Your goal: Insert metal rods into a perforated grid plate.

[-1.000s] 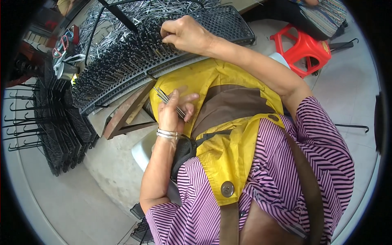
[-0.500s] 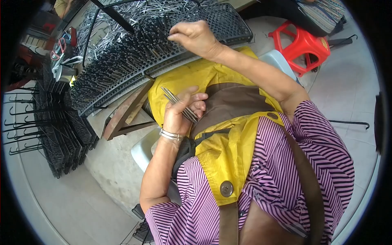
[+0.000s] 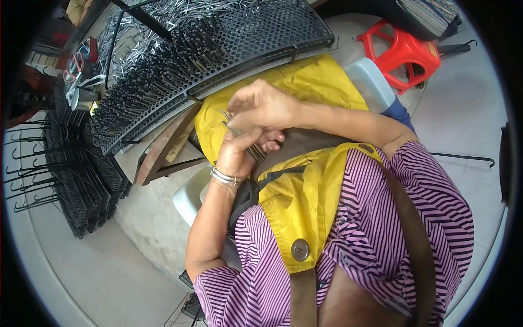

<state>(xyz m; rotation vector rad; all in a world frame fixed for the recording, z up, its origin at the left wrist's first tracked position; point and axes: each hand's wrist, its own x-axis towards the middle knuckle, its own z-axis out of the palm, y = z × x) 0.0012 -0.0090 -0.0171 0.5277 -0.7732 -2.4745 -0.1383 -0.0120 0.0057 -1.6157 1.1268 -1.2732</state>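
My left hand (image 3: 239, 152), with silver bangles at the wrist, is closed around several thin metal rods (image 3: 225, 116). Their upper ends stick out past the thumb. Over these ends is my right hand (image 3: 264, 106), its fingers curled in a pinch and partly smeared; what lies between the fingertips is hidden. Beyond both hands stands a long, black perforated rack (image 3: 267, 39). Many thin dark rods (image 3: 158, 76) stand upright in its holes, packed over its left and middle parts. Holes without rods show at its right end.
Behind the rack lies a heap of loose silver rods (image 3: 141, 38). Black hooked racks (image 3: 81, 169) are stacked at the left. A wooden support (image 3: 169, 144) is under the rack. Scissors (image 3: 74, 68) and a metal cup (image 3: 84, 98) sit far left; a red stool (image 3: 400, 57) stands far right.
My right hand has come down from above the rack, toward me, to the rods in my left hand. The left hand keeps its hold and has hardly moved.
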